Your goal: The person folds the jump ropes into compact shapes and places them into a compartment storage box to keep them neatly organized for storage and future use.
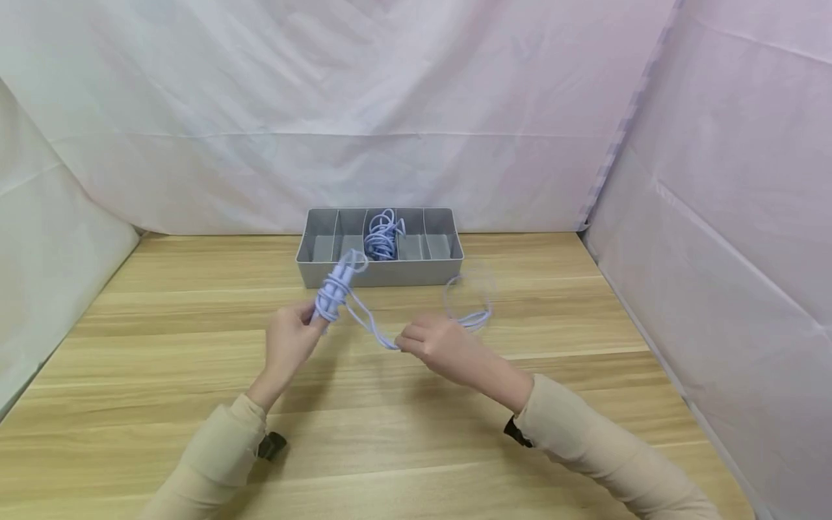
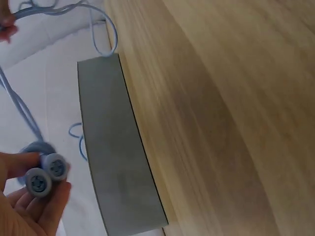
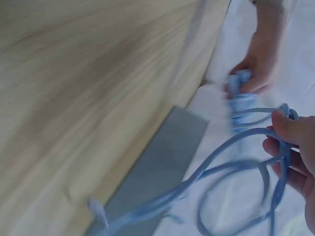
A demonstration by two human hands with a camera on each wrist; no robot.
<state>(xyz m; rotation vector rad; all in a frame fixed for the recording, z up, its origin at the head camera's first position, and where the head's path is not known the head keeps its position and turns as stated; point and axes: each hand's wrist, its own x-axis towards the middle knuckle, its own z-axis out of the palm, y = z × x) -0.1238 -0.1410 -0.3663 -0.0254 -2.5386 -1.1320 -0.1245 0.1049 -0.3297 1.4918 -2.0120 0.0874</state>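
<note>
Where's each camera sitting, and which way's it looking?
Head: worn on the head, looks forward and down at the table and grey box; sleeves, left fingers and right fingers show.
Left wrist: worn there, looks at left fingers holding two handles; right fingers show too.
Right wrist: worn there, looks at right fingers holding looped cord; left fingers show too.
The wrist views share cord and the grey box.
</note>
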